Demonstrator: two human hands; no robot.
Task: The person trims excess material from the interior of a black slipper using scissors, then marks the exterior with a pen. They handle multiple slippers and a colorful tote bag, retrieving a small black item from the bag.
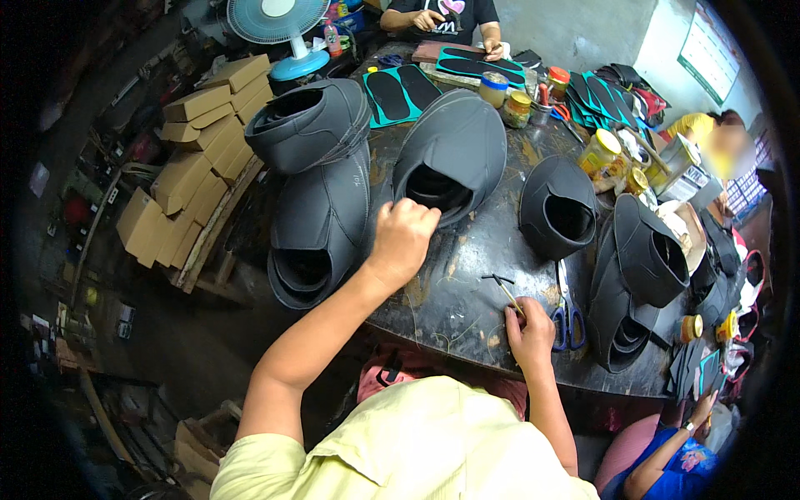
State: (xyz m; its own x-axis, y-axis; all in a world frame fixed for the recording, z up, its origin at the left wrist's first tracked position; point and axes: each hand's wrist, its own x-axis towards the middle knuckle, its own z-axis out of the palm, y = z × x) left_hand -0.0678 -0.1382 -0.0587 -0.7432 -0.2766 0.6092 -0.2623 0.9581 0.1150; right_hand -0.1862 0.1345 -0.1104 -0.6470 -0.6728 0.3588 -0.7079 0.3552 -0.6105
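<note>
My left hand [404, 243] has its fingers closed at the near rim of a stack of black shoe uppers [458, 137], by the dark opening. My right hand [531, 332] is at the near edge of the dark table [433, 308], pinching a thin pale stick [505, 291] with a dark crosswise tip. Just right of that hand lie scissors with blue handles [570, 323]. To the left, more nested black uppers [321, 204] stand at the table's edge. Another upper [557, 200] sits right of centre, and a further stack [637, 262] leans at the right.
Glue-type jars [598, 152] and a can of tools [540, 112] stand at the back right. Black and teal sole-shaped sheets [402, 93] lie at the far side. A co-worker's hand [493, 50] rests there. Cardboard boxes [187, 179] and a fan [279, 25] are left.
</note>
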